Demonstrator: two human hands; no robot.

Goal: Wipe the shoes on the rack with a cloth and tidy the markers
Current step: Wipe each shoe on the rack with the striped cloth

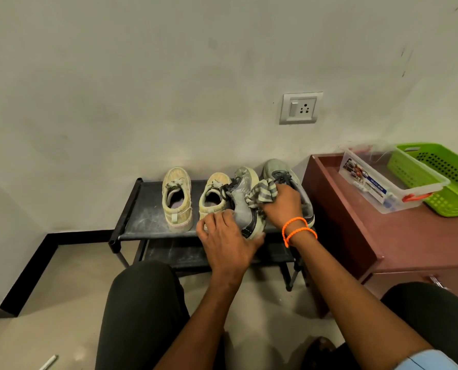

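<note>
Green basket (452, 166) on brown cabinet (398, 236)

cloth (259, 192): showing grey and white stripes
tilted shoe (242, 201): showing grey
left pair (177, 198): looking pale yellow
basket (441, 177): glowing bright green
wrist bands (297, 229): showing orange
rack (142, 217): showing black

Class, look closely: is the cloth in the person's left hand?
No, the right hand grips the striped cloth, while the left hand holds a grey shoe.

The left hand (223, 237) covers the heel of the tilted grey shoe (245, 201). The right hand (282, 202) hides the middle of the second grey shoe (281, 172). The green basket (441, 180) is cut off by the right edge. The clear box (382, 182) label is too small to read.
</note>
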